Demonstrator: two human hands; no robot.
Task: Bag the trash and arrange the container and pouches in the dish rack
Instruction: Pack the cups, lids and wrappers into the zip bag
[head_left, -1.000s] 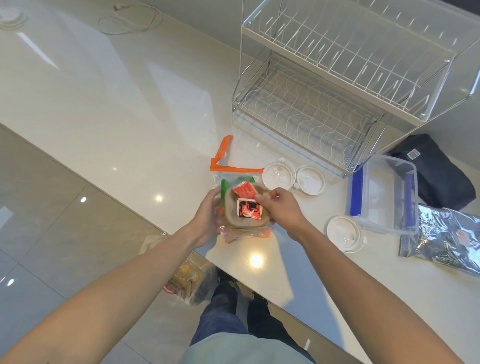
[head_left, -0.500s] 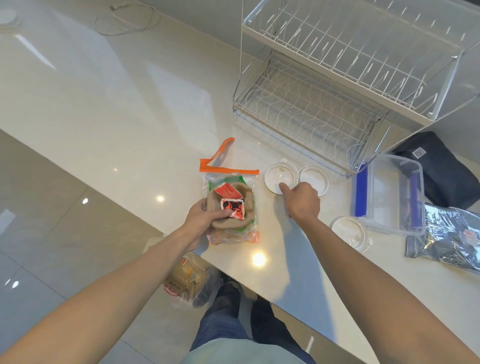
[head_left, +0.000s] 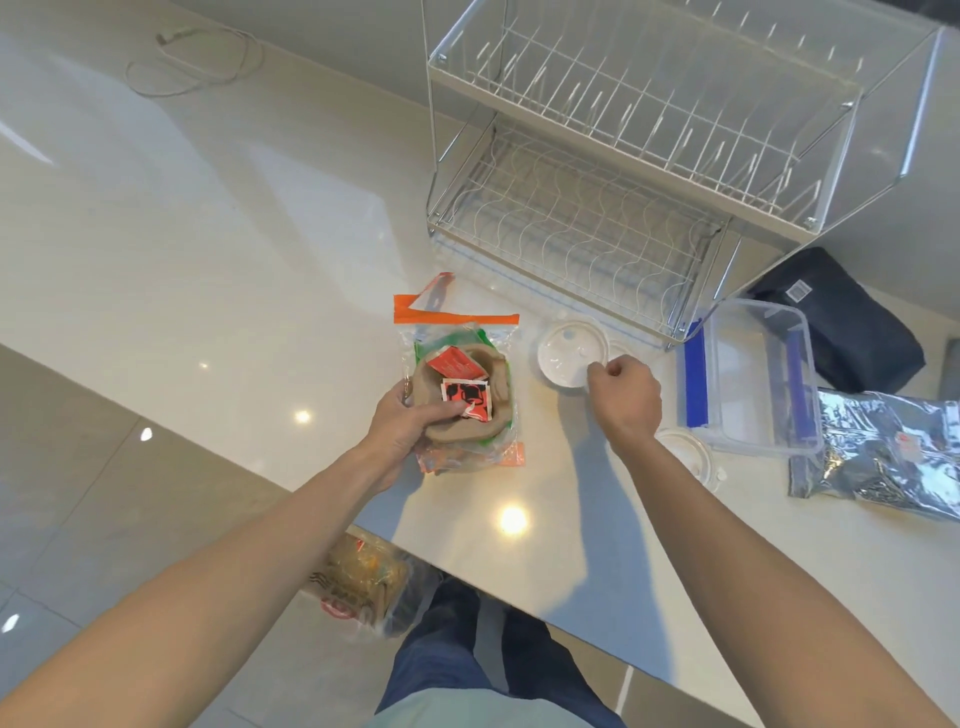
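A clear zip bag (head_left: 457, 322) with an orange top strip lies on the counter. On it sits a brown paper tray (head_left: 470, 415) holding red sauce packets (head_left: 457, 364). My left hand (head_left: 410, 421) grips the tray's near edge. My right hand (head_left: 623, 395) pinches the rim of a white cup lid (head_left: 566, 353), tilting it up. A second lid (head_left: 621, 347) peeks out behind my hand, a third lid (head_left: 685, 454) lies by my wrist. A clear container (head_left: 753, 374) with blue clips, a silver pouch (head_left: 883, 457) and a dark pouch (head_left: 841, 322) lie at the right.
The two-tier wire dish rack (head_left: 597, 223) stands at the back of the counter. A white cable (head_left: 197, 62) lies far left. Below the counter edge, a plastic bag of trash (head_left: 363, 577) sits on the tiled floor by my legs.
My right hand left the tray, moved right to the white lids and closed on the rim of one. My left hand shifted onto the tray's near edge.
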